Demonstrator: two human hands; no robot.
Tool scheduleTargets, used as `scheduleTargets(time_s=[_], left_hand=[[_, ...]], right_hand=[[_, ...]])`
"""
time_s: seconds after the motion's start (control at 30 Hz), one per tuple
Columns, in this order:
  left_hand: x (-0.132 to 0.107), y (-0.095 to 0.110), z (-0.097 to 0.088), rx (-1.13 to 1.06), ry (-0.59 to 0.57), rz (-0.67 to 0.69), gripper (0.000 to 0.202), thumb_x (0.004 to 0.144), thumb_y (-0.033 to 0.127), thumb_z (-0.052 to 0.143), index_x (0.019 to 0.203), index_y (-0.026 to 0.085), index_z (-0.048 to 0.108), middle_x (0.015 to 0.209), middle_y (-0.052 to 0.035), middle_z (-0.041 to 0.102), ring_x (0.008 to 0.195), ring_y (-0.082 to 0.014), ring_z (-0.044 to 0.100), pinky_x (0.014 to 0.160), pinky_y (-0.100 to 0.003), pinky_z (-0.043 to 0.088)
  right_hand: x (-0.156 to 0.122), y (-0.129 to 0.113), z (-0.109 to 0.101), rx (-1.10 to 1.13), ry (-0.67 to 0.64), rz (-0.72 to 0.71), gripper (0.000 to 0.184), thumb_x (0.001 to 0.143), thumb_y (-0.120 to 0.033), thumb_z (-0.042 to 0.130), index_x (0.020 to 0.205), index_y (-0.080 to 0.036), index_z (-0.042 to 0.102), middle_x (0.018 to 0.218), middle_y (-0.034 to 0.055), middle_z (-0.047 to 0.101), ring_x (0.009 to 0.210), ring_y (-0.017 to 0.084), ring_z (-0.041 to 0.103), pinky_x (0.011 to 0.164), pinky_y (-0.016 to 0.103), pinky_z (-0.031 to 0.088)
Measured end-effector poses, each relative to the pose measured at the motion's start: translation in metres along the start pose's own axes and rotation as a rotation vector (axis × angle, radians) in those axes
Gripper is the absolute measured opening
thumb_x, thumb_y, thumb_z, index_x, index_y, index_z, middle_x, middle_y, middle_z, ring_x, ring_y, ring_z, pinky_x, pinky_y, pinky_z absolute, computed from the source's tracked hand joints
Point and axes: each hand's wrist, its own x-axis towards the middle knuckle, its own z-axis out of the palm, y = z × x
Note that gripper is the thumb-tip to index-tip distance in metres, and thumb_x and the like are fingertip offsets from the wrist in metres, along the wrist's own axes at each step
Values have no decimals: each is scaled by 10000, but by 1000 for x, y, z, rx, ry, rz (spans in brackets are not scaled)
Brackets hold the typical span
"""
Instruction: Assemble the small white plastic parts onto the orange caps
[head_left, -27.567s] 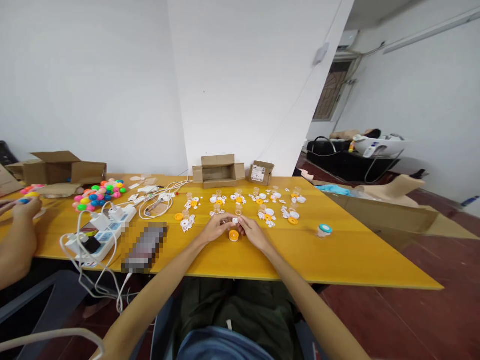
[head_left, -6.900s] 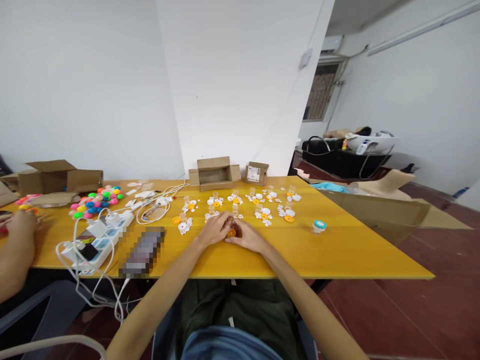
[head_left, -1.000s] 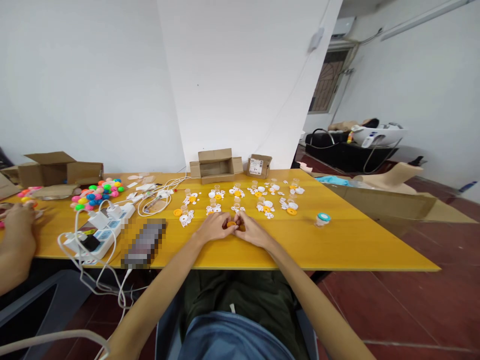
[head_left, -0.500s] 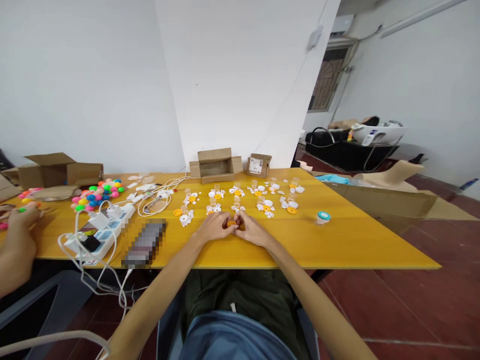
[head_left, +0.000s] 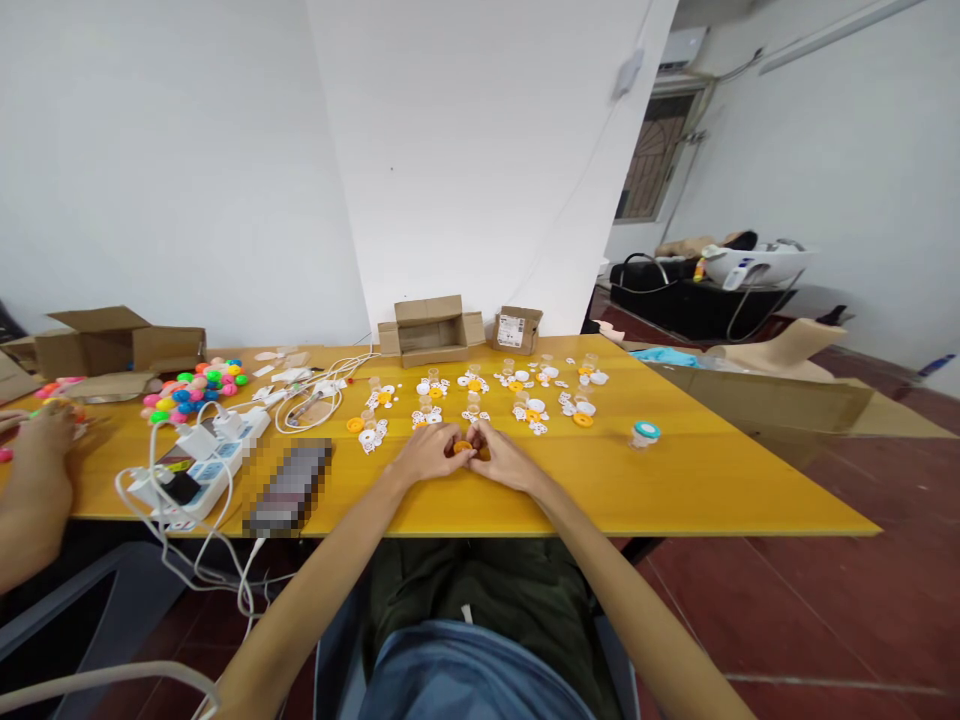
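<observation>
Close to the table's front edge, my left hand and my right hand meet, fingers curled in. Between their fingertips is a small orange round plastic piece, gripped from both sides and partly covered by the fingers. Just beyond my hands lie clusters of small parts: clear plastic cups, white printed discs, orange rings and white round pieces. Off to the right stands a small clear jar with a turquoise lid.
A pixelated phone and a power strip with tangled cables lie left. Cardboard boxes stand along the wall. Beside colourful balls, another person's hand is at work. An open carton adjoins the table's right edge.
My hands stay almost still around the orange piece. At far left, the other person's hand has moved slightly up and left.
</observation>
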Motion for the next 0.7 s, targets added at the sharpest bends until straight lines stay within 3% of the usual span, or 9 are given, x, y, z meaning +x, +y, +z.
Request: scheduleTargets(time_s=[0.7], left_hand=[[0,1,-1,17,-12,7,193,911,396,597,838,226,652,714,-3,645,733,-189,617,709,-282,443]], right_hand=[[-1,-3,-1,6,-21,17,252,734,-221,634,920,-259,469,847,-32,597,768,177,568,753,324,456]])
